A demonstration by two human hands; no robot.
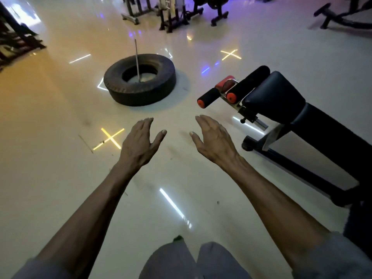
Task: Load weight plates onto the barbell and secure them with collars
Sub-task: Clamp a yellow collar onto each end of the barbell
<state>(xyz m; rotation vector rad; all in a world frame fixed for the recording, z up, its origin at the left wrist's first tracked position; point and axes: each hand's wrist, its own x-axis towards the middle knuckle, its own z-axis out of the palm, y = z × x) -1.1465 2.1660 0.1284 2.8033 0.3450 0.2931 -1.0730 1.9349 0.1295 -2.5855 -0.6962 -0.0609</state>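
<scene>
Two hands — left hand [138, 143], right hand [213, 139] — are hovering apart, fingers straight, holding nothing. Barbell [137, 59] is standing upright inside the tyre [138, 81] ahead; no plates or collars showing — probably fetching plates first.

You are wearing light grey sleeves [330, 256] that are ending just below the elbows, leaving both forearms bare down to the wrists. Your left hand [138, 141] and right hand [215, 139] are showing no gloves, rings, watch or straps, and tendons and veins are standing out along the back of the right one and its forearm. Your trousers [193, 262] are showing as the same light grey cloth over both knees at the bottom edge, and something dark, perhaps a shoe tip [178, 238], is peeking out beyond the left knee, too blurred to tell.
</scene>
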